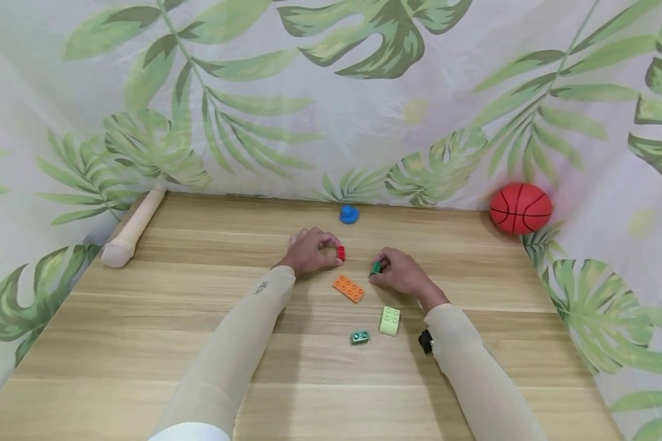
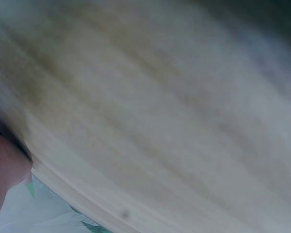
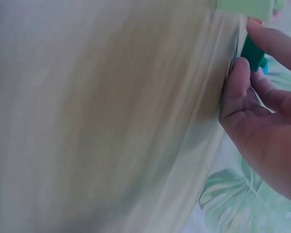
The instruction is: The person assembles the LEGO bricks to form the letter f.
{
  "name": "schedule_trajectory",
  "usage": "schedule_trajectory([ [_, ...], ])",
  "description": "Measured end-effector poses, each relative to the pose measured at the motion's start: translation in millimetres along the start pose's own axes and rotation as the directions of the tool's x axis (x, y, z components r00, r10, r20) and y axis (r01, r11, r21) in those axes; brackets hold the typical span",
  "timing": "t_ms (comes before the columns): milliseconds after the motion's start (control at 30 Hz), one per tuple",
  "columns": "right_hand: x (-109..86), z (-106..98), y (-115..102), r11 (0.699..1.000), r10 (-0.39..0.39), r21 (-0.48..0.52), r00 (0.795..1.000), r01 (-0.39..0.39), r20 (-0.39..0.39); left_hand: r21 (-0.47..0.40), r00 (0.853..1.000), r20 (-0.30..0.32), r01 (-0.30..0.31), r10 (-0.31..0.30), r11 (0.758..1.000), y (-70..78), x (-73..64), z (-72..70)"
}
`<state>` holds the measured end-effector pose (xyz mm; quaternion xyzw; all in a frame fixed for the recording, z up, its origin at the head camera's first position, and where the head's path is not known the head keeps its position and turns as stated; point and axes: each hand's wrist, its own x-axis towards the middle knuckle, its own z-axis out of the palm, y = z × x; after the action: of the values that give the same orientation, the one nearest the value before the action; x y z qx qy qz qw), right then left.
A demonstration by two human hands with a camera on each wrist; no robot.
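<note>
While your left hand (image 1: pixel 311 252) pinches the red brick (image 1: pixel 340 253) in the head view, your right hand (image 1: pixel 401 272) pinches the dark green brick (image 1: pixel 376 268); from the orange brick (image 1: pixel 348 288), those sit at 12 and 2 o'clock, pale green brick (image 1: pixel 389 321) at 4. Left wrist: your hand at frame's 8 o'clock, can't tell grip. Right wrist: your hand clamps dark green brick, 2 o'clock.

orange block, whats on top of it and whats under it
The orange block has a bare studded top; nothing rests on it. It lies on the wooden table, so its underside and anything directly beneath are hidden.
</note>
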<state>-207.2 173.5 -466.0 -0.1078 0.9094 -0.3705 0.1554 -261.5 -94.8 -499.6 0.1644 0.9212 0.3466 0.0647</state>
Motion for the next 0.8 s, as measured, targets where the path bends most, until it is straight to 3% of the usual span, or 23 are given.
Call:
schedule_trajectory([
  [567, 22.5, 20, -38, 0.987, -0.158, 0.018, 0.978, 0.161, -0.133, 0.03, 1.0, 0.007, 0.012, -0.013, 0.999, 0.0, 0.4, 0.3],
  [800, 29.6, 29, -43, 0.978, -0.205, 0.018, 0.971, 0.209, -0.125, 0.025, 1.0, -0.01, -0.009, 0.009, 1.0, -0.2, 0.5, 0.9],
])
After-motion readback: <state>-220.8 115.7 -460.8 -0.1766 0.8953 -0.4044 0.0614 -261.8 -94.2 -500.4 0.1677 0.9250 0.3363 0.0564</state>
